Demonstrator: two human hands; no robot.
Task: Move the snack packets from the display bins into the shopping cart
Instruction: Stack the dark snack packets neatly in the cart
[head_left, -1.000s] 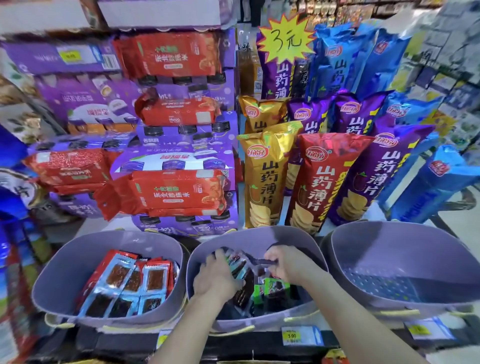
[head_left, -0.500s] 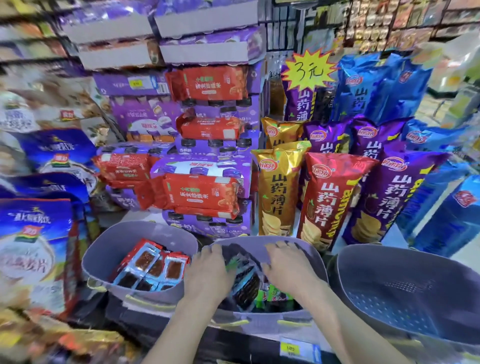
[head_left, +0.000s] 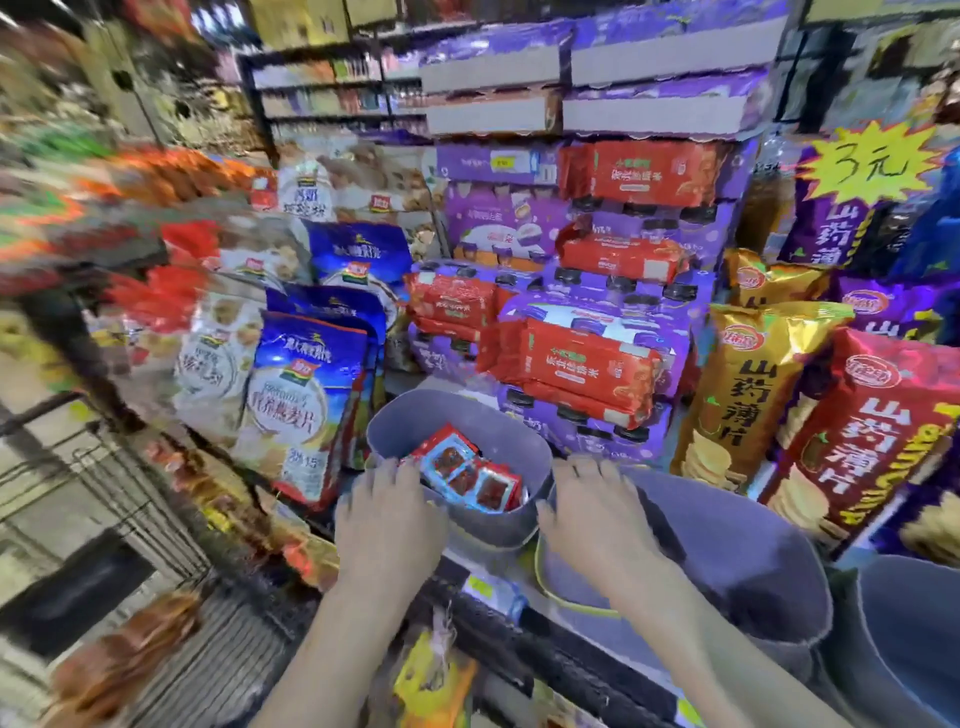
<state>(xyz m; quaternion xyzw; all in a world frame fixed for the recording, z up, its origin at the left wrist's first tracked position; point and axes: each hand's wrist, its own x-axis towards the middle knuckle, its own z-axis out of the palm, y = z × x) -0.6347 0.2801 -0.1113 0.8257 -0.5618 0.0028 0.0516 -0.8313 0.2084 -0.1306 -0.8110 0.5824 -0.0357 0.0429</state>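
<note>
Small red and blue snack packets (head_left: 467, 475) lie in the left grey display bin (head_left: 467, 410). My left hand (head_left: 389, 519) hovers palm down over that bin's near left rim, its fingertips close to the packets. Over the left rim of the middle grey bin (head_left: 753, 561) is my right hand (head_left: 597, 514), also palm down. Both hands are blurred and show only their backs, so anything under the palms is hidden. The middle bin's contents are out of sight. A wire shopping cart (head_left: 130, 493) stands at the far left, strongly blurred.
A third grey bin (head_left: 909, 623) sits at the right edge. Tall chip bags (head_left: 748, 384), red biscuit packs (head_left: 582, 369) on purple boxes and blue cereal bags (head_left: 306, 395) crowd behind the bins. A black shelf edge with price tags (head_left: 493, 592) runs under my hands.
The view has swung left, bringing the cart into sight. My hands have come up out of the middle bin and spread apart, the left one now over the left bin.
</note>
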